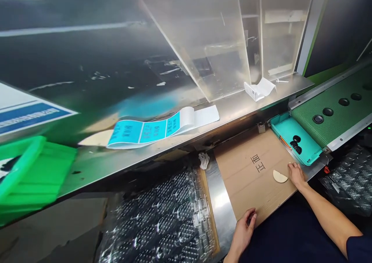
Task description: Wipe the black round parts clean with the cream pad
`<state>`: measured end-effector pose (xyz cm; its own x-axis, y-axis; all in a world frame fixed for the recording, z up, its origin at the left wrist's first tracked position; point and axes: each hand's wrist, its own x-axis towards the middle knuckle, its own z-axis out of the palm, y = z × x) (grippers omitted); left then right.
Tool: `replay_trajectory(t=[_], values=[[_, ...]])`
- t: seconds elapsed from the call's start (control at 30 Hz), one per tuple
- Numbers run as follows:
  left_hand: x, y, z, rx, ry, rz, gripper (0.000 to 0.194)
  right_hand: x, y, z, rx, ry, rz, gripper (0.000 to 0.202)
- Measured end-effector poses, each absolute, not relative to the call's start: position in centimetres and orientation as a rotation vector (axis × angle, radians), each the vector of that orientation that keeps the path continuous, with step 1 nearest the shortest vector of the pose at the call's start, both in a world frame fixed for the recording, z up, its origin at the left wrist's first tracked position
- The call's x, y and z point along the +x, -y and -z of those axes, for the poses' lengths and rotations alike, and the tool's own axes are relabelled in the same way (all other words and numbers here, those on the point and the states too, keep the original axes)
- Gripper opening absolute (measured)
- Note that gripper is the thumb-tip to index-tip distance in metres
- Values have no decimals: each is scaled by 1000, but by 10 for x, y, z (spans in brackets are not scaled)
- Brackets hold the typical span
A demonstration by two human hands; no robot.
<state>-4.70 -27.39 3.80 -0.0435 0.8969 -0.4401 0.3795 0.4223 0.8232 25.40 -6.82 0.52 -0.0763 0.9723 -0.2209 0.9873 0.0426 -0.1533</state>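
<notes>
A flat brown cardboard sheet (247,177) with printed characters lies on the metal work surface. My left hand (245,230) rests at its near edge, thumb and fingers apart, holding nothing. Near the right edge of the cardboard is my right hand (295,173), its fingers lying on the sheet with nothing visible in them. Just left of that hand sits a cream half-round piece (279,176). A teal tray (309,152) holding several black round parts stands beyond my right hand, at the end of the conveyor.
A green conveyor (345,117) carries several black discs at the right. Blue labels (145,132) and white paper (260,89) lie on the metal ledge. A green bin (55,170) is at far left. Clear plastic trays (157,220) are stacked left of the cardboard.
</notes>
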Motion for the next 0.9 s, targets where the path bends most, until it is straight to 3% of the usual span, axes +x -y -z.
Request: replay_trajectory(t=[0.2,0.4,0.6,0.67,0.8,0.9], values=[[-4,185,-73,1344,-1521,-574,43,262,65,14,2062,-2496,619,28],[104,6,-154,1816,-1320,-691,36,265,60,31,2066,-2578,817,19],[242,-153,-181,2102,-1408,-904,56,266,65,27,2085,-2578,833,18],[266,-177,-179,2106,-1436,-824,55,270,65,22,2058,-2575,844,18],[274,-183,-179,1923,-1417,-858,26,280,57,9,1947,-2577,933,16],[248,-157,-183,1464,-1365,-986,31,281,52,0,1881,-2638,831,19]])
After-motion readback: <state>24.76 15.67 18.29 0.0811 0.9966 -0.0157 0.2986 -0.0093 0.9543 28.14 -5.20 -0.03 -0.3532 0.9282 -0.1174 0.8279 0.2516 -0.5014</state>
